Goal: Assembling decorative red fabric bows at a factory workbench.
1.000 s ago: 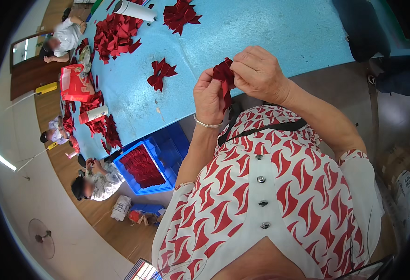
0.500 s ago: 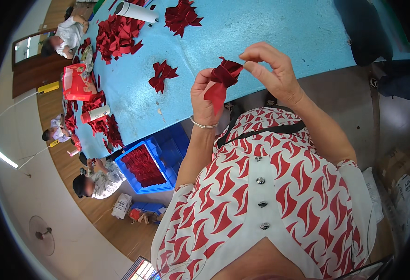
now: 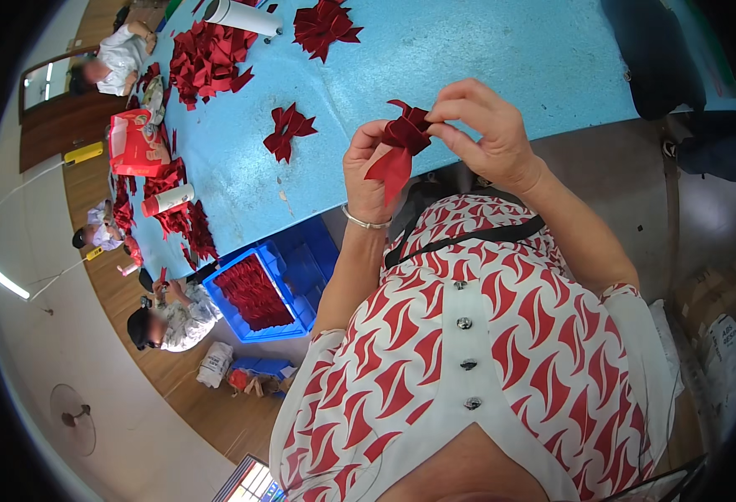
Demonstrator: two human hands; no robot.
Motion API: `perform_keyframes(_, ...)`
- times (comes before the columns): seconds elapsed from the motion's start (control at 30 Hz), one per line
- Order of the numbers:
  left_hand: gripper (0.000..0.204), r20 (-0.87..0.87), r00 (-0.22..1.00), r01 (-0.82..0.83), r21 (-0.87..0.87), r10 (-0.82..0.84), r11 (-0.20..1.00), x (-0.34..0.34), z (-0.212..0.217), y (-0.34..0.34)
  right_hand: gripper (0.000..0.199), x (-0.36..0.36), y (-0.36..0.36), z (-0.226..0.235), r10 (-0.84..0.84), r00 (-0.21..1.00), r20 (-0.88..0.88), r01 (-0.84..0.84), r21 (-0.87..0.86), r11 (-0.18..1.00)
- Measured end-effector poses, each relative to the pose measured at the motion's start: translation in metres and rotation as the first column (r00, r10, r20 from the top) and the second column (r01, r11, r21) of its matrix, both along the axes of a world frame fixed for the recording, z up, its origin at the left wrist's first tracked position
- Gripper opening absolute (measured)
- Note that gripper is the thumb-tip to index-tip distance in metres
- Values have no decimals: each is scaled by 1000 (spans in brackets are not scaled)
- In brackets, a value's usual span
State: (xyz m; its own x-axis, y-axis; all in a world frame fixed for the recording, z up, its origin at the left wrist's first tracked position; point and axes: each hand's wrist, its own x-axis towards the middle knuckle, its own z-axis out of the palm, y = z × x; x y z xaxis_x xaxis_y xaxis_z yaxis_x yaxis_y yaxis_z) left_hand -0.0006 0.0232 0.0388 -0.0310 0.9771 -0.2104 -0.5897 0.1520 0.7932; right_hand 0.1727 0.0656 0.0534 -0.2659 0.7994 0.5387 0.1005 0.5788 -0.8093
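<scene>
Over the table's near edge, a dark red ribbon bow [image 3: 405,135] with folded loops is held up, one lighter red tail hanging down. My left hand [image 3: 364,166], a silver bangle at its wrist, is closed round the bow's left side. The thumb and forefinger of my right hand [image 3: 492,138] pinch the bow's right edge. Beyond my left hand, a single red bow [image 3: 288,132] lies on the blue table [image 3: 468,42]. Farther off are a small cluster of red bows [image 3: 326,27] and a large heap of red bows [image 3: 209,60].
A white cylinder [image 3: 242,17] lies by the heap. At the left stand a red bag [image 3: 136,144] and a red-and-white cylinder [image 3: 167,201] among ribbon pieces. A blue crate [image 3: 282,333] of red ribbon pieces sits below the table edge. Other people [image 3: 171,322] sit along the left.
My right hand has come slightly left and down, its fingertips closing on the bow's right edge. The bow stays in my left hand almost in place.
</scene>
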Motion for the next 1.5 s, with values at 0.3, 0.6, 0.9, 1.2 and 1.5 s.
perform_keyframes(0.3,19,-55,989,137,22,-136,990,-80,-2,15,19,-59,5,3,92,995,36,-88,-87,992)
perform_keyframes(0.6,22,279,943,225,-136,-181,965,-147,39,24,22,-143,2,39,61,997,50,-54,-129,990)
perform_keyframes(0.9,27,510,786,493,-176,-350,852,-179,27,19,16,-164,0,31,89,990,-110,-119,-302,946)
perform_keyframes(1.2,16,-1,973,228,-123,-230,966,-208,18,17,12,-201,-5,25,122,975,-186,-205,-536,819)
perform_keyframes(1.5,15,-212,948,236,-35,-238,971,-234,7,15,13,-240,-1,28,49,947,-316,-313,-883,351)
